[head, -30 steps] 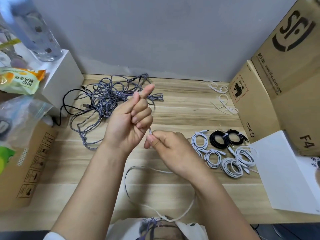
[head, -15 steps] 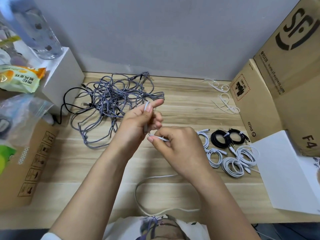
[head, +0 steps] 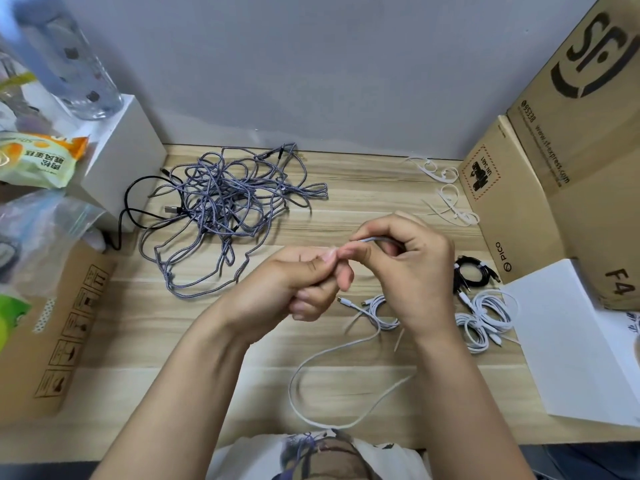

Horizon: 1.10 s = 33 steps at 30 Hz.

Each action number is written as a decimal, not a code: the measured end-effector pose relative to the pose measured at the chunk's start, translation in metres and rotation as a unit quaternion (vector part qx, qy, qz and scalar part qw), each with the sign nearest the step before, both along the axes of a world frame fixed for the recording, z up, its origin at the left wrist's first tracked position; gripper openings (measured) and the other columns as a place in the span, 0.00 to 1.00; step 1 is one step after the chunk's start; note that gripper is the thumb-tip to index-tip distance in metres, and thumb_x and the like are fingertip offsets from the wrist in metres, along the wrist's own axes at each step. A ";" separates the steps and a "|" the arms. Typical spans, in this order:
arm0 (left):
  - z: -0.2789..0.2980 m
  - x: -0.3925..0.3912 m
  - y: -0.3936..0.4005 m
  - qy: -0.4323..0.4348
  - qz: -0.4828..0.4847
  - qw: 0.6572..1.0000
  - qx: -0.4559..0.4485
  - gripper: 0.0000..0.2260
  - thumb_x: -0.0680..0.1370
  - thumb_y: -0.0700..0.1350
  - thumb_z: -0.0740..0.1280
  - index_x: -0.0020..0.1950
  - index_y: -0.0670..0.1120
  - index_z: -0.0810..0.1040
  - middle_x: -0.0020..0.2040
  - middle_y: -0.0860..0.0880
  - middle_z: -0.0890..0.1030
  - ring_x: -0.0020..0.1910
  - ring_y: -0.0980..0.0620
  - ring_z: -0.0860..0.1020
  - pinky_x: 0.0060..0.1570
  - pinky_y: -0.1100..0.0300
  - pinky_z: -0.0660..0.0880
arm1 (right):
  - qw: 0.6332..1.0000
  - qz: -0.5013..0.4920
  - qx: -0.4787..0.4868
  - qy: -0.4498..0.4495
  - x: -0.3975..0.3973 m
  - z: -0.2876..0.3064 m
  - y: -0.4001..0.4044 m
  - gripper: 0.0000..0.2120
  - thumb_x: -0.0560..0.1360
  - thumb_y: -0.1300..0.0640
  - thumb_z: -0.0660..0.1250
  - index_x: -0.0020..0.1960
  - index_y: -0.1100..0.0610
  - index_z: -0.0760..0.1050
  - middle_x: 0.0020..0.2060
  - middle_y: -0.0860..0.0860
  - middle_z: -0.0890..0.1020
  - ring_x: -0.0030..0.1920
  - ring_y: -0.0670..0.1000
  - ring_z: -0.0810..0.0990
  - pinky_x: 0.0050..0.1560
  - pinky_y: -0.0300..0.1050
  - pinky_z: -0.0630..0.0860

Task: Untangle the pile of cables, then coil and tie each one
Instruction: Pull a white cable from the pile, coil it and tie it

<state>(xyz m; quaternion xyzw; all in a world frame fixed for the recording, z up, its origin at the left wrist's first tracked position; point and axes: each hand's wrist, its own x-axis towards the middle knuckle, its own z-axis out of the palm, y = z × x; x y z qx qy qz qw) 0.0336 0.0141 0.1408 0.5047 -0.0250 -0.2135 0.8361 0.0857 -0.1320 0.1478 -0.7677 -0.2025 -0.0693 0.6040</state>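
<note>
A tangled pile of grey braided cables [head: 228,209] lies at the back left of the wooden table [head: 346,188]. Above the table's middle, my left hand [head: 294,285] and my right hand [head: 405,268] meet, and both pinch a thin white cable [head: 311,368]. A short stretch of it shows between my right fingers. Its loose length hangs down and loops over the table's front edge. Coiled white cables [head: 485,320] and a coiled black cable [head: 472,273] lie to the right of my hands.
White ties [head: 446,195] lie at the back right. Cardboard boxes [head: 561,161] stand on the right, with a white sheet [head: 575,341] in front. A white box [head: 121,161], a bottle [head: 65,57], bags and a carton [head: 52,323] crowd the left side.
Both hands have shifted right and the left hand has lowered. The right hand has risen to meet the left fingertips, drawing the white cable up; its loop on the table has moved right.
</note>
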 end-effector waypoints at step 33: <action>-0.006 0.011 -0.001 -0.038 0.168 0.945 0.277 0.21 0.80 0.41 0.58 0.27 0.45 0.72 0.25 0.52 0.75 0.48 0.61 0.78 0.42 0.78 0.69 | 0.975 0.073 -0.196 0.074 -0.023 0.008 0.013 0.12 0.65 0.39 0.66 0.35 0.47 0.80 0.29 0.48 0.82 0.36 0.51 0.80 0.42 0.50 0.76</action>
